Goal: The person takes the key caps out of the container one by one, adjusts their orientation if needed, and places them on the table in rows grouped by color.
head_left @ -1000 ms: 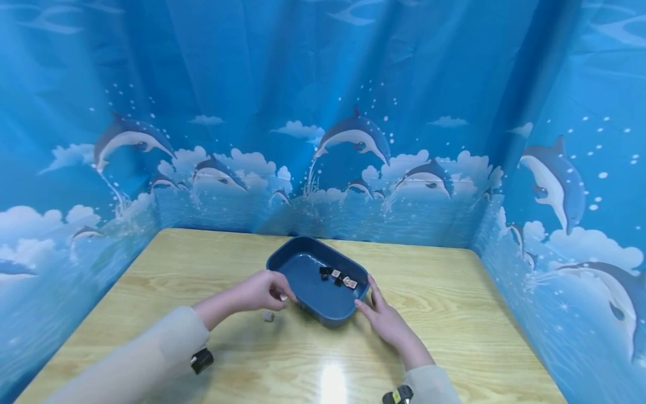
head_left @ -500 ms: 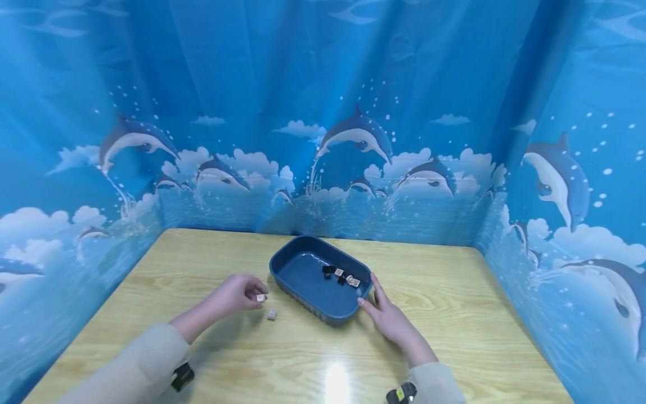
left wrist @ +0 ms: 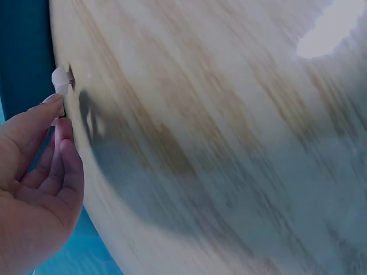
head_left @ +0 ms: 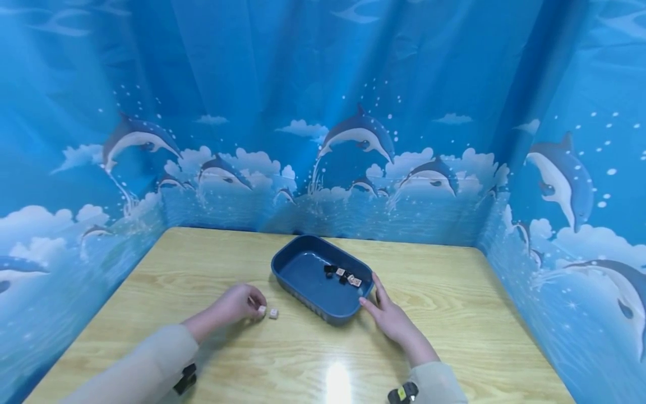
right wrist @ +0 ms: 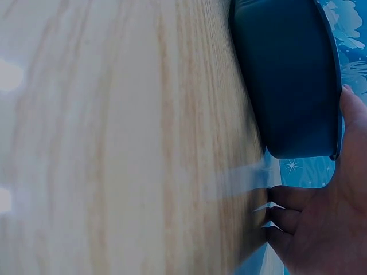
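Left hand [head_left: 243, 304] has lowered its cube [head_left: 262, 309] beside a second cube [head_left: 273, 313]; markings illegible.

The pinched cube [head_left: 262, 309] is partly covered by the left hand [head_left: 242, 303]. The basin [right wrist: 289, 74] is cut off above in the right wrist view; its dark pieces [head_left: 330, 269] are too small to be identified.

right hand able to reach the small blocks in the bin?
Likely yes: the blocks lie near the right hand; only the bin wall stands between, and the top is open.
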Tool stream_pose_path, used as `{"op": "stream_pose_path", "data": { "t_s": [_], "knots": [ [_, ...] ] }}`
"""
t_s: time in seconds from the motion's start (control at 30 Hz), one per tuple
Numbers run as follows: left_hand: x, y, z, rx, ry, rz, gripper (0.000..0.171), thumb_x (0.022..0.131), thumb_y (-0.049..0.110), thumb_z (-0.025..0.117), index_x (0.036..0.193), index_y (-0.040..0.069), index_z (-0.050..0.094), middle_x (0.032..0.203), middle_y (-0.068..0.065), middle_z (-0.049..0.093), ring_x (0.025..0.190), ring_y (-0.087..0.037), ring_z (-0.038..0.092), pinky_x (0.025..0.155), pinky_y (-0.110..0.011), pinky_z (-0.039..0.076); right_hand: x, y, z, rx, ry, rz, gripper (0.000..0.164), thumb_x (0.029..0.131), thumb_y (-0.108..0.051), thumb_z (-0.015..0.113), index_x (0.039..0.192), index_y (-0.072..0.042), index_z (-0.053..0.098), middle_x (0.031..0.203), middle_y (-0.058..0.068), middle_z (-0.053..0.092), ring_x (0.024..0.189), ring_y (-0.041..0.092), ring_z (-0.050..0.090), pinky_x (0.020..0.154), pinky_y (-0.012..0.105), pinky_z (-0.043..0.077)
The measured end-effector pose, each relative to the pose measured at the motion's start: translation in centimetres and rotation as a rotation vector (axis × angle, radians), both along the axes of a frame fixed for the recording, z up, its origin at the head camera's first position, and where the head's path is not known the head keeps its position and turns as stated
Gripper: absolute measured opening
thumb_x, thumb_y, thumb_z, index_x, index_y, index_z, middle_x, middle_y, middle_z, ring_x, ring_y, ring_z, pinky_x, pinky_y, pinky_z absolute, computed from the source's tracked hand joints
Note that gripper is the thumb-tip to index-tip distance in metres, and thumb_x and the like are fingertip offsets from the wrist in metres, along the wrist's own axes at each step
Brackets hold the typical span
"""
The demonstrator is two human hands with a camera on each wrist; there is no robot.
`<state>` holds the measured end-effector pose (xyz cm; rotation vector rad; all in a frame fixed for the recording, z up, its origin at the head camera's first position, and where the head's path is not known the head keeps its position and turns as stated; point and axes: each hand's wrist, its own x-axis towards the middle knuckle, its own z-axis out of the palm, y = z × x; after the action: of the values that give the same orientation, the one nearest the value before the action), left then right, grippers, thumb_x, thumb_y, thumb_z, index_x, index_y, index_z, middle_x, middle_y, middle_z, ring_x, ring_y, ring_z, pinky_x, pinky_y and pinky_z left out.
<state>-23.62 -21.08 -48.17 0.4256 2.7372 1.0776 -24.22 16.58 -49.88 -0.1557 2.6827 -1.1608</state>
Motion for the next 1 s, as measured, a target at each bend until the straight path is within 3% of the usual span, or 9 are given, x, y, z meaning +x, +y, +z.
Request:
{"op": "stream_pose_path", "data": {
  "t_s": [0.27,0.47,0.8,1.0],
  "knots": [
    [-0.2,0.3,-0.5,-0.024,-0.024,0.031,0.018,0.070,0.000,0.083,0.080,0.009,0.069,0.075,0.005,0.064,0.073,-0.010,0.059,0.070,-0.030,0.052,-0.1,0.1,-0.2,-0.014,0.007,0.002,0.078,0.097,-0.056,0.047,0.156,-0.038,-0.002,0.152,0.023,0.028,0.133,0.052,0.031,0.105,0.069,0.022],
    [-0.3,0.4,-1.1,-0.041,0.003,0.032,0.019,0.069,0.000,0.083,0.078,0.009,0.068,0.071,0.005,0.060,0.069,-0.010,0.055,0.066,-0.028,0.049,-0.1,0.1,-0.3,-0.011,0.011,0.004,0.078,0.097,-0.056,0.047,0.156,-0.038,-0.002,0.151,0.024,0.029,0.132,0.053,0.032,0.105,0.069,0.022],
    [-0.3,0.6,-1.1,-0.045,-0.073,0.154,0.020,0.069,0.003,0.085,0.080,0.009,0.069,0.072,0.002,0.060,0.070,-0.012,0.056,0.066,-0.029,0.050,0.1,0.1,-0.2,-0.003,0.010,0.002,0.078,0.097,-0.057,0.046,0.155,-0.038,-0.003,0.151,0.024,0.029,0.132,0.053,0.032,0.104,0.070,0.022],
    [-0.5,0.7,-1.1,-0.057,-0.085,0.166,0.020,0.070,0.003,0.085,0.079,0.011,0.069,0.072,0.002,0.060,0.069,-0.013,0.055,0.065,-0.029,0.049,0.0,0.1,-0.1,-0.008,0.009,0.004,0.078,0.097,-0.057,0.046,0.156,-0.038,-0.003,0.151,0.024,0.029,0.132,0.052,0.032,0.104,0.069,0.023]
  ]
}}
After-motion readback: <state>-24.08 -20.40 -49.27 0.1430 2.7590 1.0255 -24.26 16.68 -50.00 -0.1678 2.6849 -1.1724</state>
